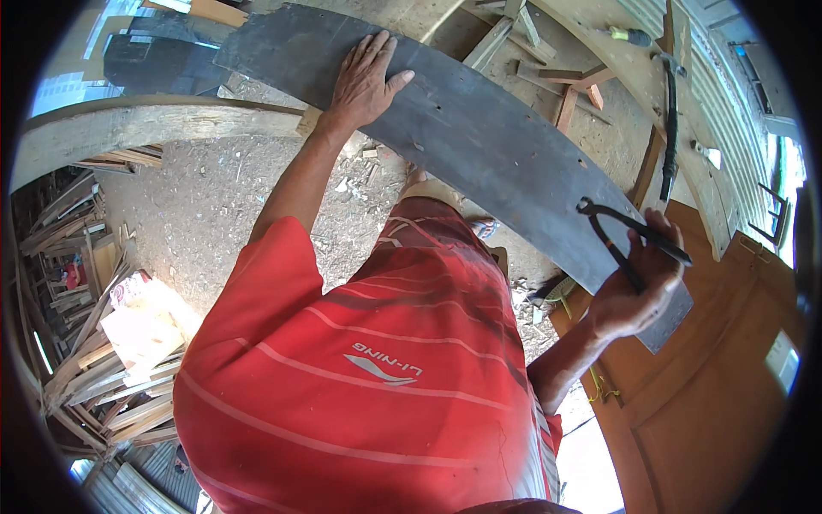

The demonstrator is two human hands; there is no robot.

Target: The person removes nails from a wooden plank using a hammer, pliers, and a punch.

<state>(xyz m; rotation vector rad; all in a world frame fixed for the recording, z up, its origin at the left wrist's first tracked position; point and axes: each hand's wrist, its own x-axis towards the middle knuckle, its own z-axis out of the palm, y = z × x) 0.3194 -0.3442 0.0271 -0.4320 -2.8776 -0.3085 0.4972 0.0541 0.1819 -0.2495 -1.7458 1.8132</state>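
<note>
A long dark grey board (488,128) with small holes lies slantwise in front of me, from the upper left to the lower right. Flat on its upper left part rests my left hand (366,81), fingers stretched out and thumb apart. My right hand (638,295) is at the board's right end, gripping black pincers (606,230) by their handles. The handles are spread, and the rounded jaws point up and left over the board's surface. Whether the jaw tips touch the board I cannot tell.
A claw hammer (670,120) and a yellow-handled screwdriver (629,36) lie on a wooden plank (591,34) at the upper right. A brown wooden door panel (685,403) stands at the right. Scrap wood (128,385) is piled at the left, beside a curved wooden beam (163,124).
</note>
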